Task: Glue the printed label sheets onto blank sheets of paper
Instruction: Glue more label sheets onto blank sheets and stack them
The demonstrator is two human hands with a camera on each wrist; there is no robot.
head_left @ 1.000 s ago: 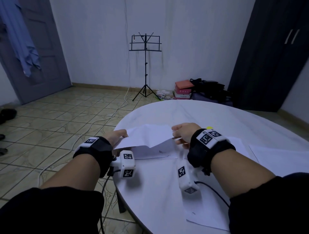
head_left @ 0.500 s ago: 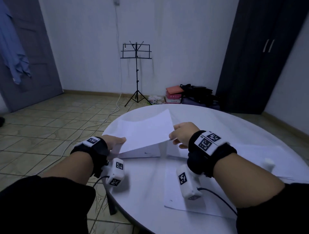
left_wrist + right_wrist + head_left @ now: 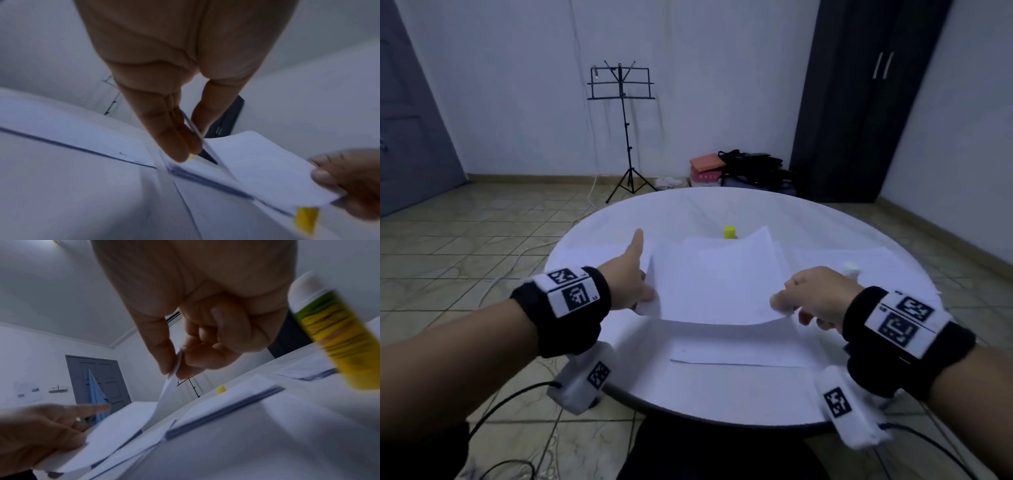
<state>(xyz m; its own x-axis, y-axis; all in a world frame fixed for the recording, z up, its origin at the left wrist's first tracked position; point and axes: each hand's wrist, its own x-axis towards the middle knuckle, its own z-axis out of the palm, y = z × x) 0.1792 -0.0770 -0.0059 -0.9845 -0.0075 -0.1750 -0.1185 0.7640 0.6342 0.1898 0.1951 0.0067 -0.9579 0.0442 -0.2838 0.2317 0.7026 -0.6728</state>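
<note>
- Now the held sheet of paper (image 3: pixel 717 284) hangs low and flat over the table, where half a second ago it was tipped up on its edge.
- Both hands hold it in the air, and its near edge sags in the middle.
- It hangs right above another sheet (image 3: pixel 739 353) that lies flat on the round white table (image 3: pixel 688 394).
- The left hand (image 3: pixel 631 274) grips the left edge between thumb and fingers, with one finger pointing straight out.
- The right hand (image 3: pixel 813 296) pinches the right corner between thumb and bent fingers.
- More sheets in a small stack (image 3: pixel 224 408) lie farther back on the table.
- A glue stick (image 3: pixel 329 331) with a white cap stands just beside the right hand.
- A small yellow cap (image 3: pixel 730 232) sits behind the papers.
- I cannot tell which sheets have labels printed on them.
- I think the sheet is about to be laid down on the one below.
- It could land crooked if one hand drops first.
- The saggy middle could touch down first and leave a wrinkle.
- The right hand could bump the glue stick and knock it over.
</note>
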